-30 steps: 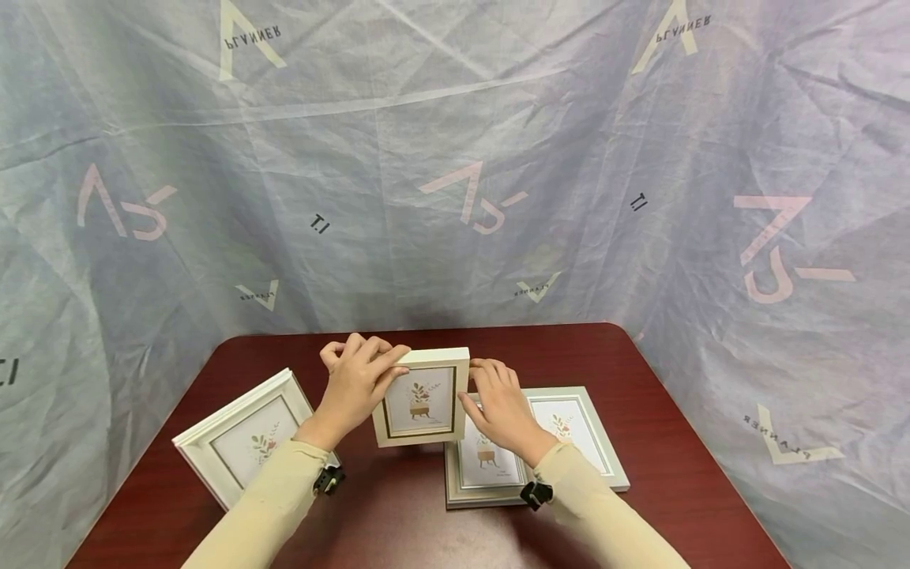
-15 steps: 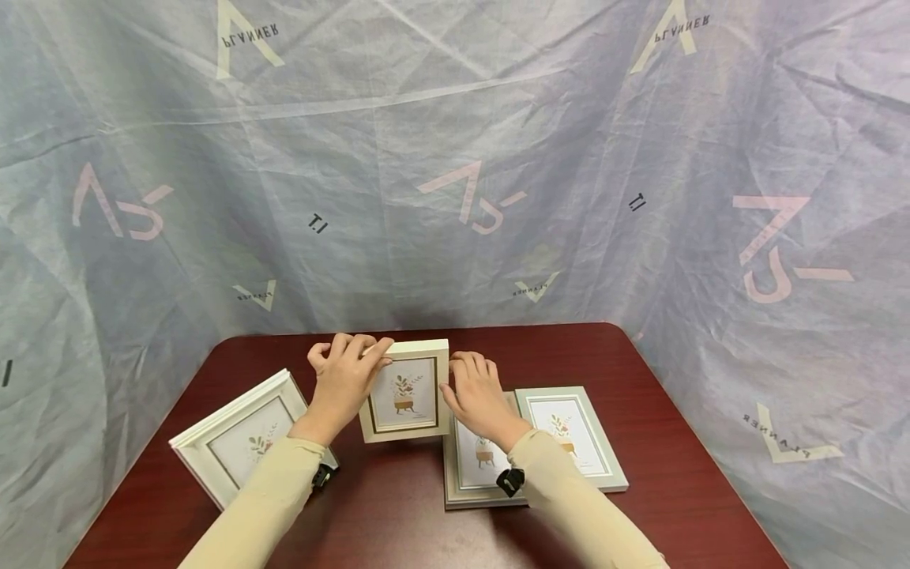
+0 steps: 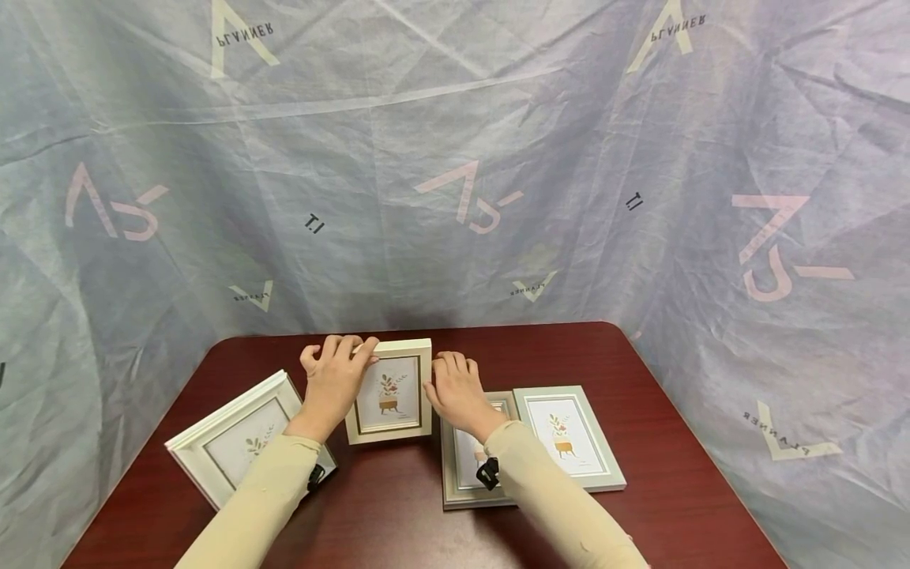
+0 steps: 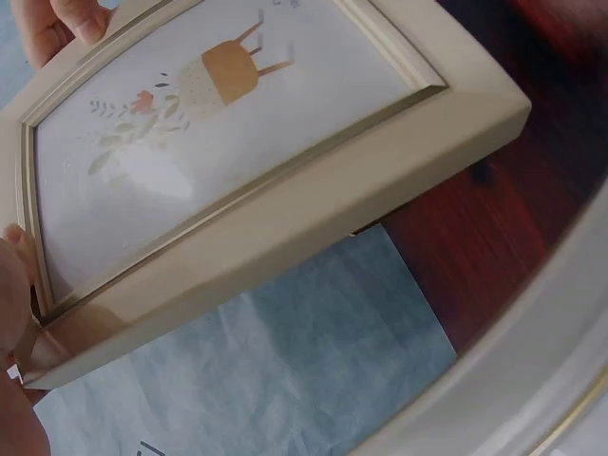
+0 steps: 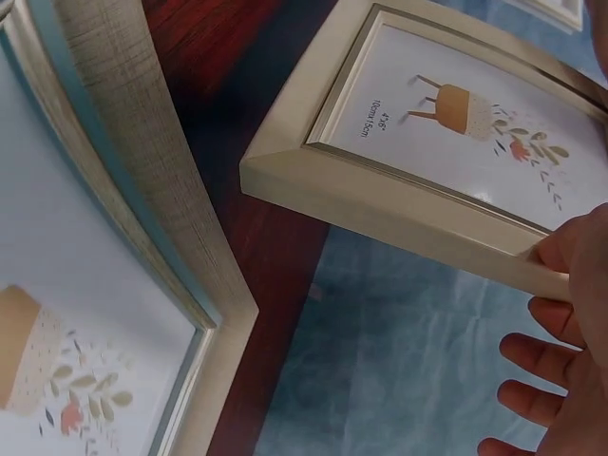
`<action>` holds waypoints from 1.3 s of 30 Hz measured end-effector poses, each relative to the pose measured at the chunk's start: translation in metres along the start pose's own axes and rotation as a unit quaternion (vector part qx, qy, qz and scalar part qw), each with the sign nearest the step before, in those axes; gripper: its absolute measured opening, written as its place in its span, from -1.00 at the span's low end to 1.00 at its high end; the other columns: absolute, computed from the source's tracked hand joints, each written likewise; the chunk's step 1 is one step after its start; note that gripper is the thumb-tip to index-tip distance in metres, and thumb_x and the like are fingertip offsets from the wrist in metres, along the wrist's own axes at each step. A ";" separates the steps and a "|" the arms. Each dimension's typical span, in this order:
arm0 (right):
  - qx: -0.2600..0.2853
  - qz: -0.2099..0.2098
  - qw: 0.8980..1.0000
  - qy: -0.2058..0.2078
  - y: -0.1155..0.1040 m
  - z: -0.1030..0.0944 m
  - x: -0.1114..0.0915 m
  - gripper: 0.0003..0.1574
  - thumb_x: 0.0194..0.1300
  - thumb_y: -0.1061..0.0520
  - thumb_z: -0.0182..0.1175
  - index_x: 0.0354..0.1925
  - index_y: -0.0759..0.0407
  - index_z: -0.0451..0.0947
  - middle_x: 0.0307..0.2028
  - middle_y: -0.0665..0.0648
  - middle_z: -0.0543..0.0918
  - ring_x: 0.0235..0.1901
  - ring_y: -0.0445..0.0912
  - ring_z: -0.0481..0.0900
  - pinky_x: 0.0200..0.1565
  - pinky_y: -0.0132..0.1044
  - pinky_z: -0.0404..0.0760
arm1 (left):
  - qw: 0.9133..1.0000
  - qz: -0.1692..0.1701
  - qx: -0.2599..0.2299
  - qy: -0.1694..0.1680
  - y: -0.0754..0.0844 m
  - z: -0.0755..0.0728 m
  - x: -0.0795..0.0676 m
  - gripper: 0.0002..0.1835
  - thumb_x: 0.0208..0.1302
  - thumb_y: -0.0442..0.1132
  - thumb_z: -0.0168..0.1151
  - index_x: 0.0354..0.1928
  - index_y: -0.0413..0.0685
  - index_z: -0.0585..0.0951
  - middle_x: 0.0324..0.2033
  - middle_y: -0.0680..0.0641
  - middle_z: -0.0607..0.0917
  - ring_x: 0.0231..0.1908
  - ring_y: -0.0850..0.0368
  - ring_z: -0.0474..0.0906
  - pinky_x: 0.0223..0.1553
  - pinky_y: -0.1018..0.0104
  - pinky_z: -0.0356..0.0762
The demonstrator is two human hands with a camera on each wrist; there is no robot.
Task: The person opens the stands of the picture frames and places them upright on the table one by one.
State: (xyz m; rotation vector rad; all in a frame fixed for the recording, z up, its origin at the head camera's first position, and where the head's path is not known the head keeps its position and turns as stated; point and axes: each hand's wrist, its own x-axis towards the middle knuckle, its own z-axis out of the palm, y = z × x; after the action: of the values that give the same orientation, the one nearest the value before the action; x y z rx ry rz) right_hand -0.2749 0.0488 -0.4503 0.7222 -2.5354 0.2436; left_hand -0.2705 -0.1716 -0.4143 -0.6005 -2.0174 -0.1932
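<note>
A cream picture frame (image 3: 389, 395) with a gold inner edge and a potted-plant print stands upright, tilted back a little, near the middle of the table in the head view. My left hand (image 3: 334, 385) grips its upper left corner, fingers over the top edge. On the opposite side my right hand (image 3: 460, 395) pinches the right edge; the right wrist view shows the thumb on the near face, with the other fingers spread behind. In the left wrist view, fingertips of both hands touch the cream frame (image 4: 275, 209). Its back is hidden.
A white picture frame (image 3: 242, 442) stands angled at the left, partly behind my left sleeve. At the right, a beige picture frame (image 3: 449, 474) lies beneath my right forearm, beside a pale grey-green frame (image 3: 569, 435). Grey printed cloth (image 3: 398, 237) hangs behind the dark red table (image 3: 398, 521).
Both hands have moved left with the cream picture frame, away from the frames on the right. More of the grey-green frame now shows. The other frames have stayed in place.
</note>
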 end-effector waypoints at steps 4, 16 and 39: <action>0.003 0.005 1.000 -0.006 -0.002 0.006 0.001 -0.62 0.31 -0.05 -0.03 -0.10 0.22 0.36 0.04 0.19 0.37 0.07 0.05 0.26 -0.03 -0.05 0.22 | 1.000 -0.001 0.018 -0.017 -0.002 0.001 -0.003 -0.69 0.16 -0.07 0.02 -0.13 -0.04 0.56 -0.32 -0.13 0.54 -0.27 -0.13 0.39 -0.16 -0.21 0.02; 0.000 0.006 1.000 -0.007 -0.010 0.022 0.002 -0.62 0.29 -0.06 -0.01 -0.10 0.20 0.37 0.01 0.16 0.38 0.04 0.03 0.28 -0.06 -0.07 0.23 | 0.998 -0.002 0.056 0.003 -0.005 0.007 -0.016 -0.73 0.17 -0.15 -0.02 -0.15 -0.07 0.54 -0.33 -0.14 0.53 -0.28 -0.14 0.40 -0.15 -0.17 -0.03; 0.000 0.018 0.999 -0.033 -0.018 0.027 0.008 -0.60 0.35 -0.10 -0.09 -0.04 0.15 0.36 0.01 0.12 0.37 0.02 0.00 0.27 -0.05 -0.10 0.24 | 0.997 -0.016 0.069 -0.022 -0.017 0.011 -0.025 -0.71 0.22 -0.18 -0.09 -0.09 -0.10 0.51 -0.29 -0.17 0.52 -0.23 -0.16 0.37 -0.15 -0.14 0.00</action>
State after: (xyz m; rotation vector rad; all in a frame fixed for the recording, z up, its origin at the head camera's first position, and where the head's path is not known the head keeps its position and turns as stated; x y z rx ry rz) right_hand -0.2827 0.0221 -0.4692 0.6960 -2.6127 0.2354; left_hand -0.2780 -0.1903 -0.4393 -0.4902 -2.0646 -0.0602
